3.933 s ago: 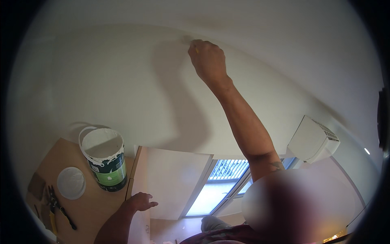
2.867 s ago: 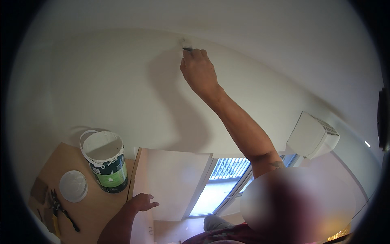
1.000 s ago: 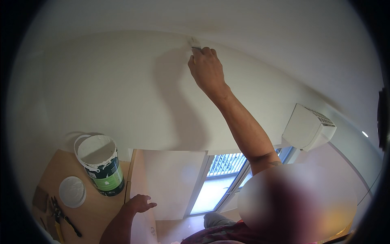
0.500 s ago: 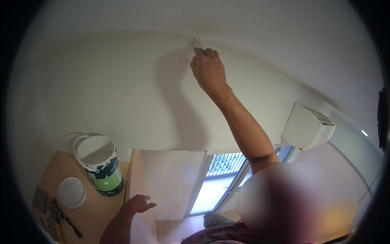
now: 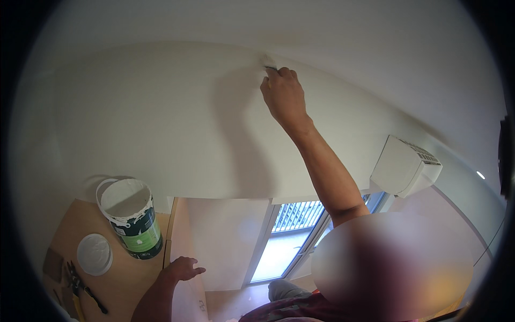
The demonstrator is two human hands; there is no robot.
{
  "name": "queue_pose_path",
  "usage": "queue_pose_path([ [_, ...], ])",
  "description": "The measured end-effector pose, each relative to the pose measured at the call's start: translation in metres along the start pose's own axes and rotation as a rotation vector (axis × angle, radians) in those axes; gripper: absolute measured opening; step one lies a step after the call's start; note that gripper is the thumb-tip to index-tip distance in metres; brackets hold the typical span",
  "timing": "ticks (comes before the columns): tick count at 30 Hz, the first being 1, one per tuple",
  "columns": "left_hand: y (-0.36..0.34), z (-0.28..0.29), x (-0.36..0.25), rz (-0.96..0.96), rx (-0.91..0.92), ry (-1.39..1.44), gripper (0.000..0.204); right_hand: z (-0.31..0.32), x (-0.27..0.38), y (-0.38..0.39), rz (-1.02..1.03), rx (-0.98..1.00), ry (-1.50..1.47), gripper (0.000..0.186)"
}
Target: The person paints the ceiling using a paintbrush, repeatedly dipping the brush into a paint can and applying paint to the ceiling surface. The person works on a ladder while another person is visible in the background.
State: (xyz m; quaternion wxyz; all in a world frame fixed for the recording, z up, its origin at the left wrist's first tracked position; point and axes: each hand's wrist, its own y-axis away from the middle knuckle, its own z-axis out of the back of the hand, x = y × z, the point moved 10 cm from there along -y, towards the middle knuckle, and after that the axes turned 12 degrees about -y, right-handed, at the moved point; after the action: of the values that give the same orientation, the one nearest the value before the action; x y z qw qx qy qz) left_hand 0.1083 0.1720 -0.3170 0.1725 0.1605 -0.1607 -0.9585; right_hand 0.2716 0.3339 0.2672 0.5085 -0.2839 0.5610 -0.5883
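Paintbrush near ceiling, 1 bucket, 1 lid, pliers on wooden surface

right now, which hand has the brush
The right hand, high up by the wall, grips the brush; the left hand, low down near the bucket, has none.

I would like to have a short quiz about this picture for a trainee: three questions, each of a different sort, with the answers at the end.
1. What does the person's right hand hold against the upper part of the wall?
2. True or false: the bucket is lying on its side.
3. Which is nearer to the left edge of the picture? A. the pliers; B. the bucket.

Key:
1. A brush.
2. False; it stands upright on the wooden top.
3. A.
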Motion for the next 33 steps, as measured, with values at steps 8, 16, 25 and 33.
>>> queue_pose_path([
  [8, 0.001, 0.002, -0.002, 0.012, 0.003, 0.002, 0.082, 0.007, 0.054, 0.004, 0.237, -0.077, -0.194, 0.024],
  [16, 0.003, 0.004, -0.003, 0.011, -0.001, 0.016, 0.082, -0.014, 0.042, -0.005, 0.217, -0.055, -0.162, 0.02],
  [25, 0.004, 0.005, -0.004, 0.003, -0.009, 0.023, 0.082, -0.016, 0.034, -0.009, 0.131, -0.059, -0.117, 0.016],
  [33, 0.0, 0.001, -0.001, 0.005, 0.005, 0.022, 0.082, -0.018, 0.037, -0.01, 0.126, -0.067, -0.087, 0.014],
])
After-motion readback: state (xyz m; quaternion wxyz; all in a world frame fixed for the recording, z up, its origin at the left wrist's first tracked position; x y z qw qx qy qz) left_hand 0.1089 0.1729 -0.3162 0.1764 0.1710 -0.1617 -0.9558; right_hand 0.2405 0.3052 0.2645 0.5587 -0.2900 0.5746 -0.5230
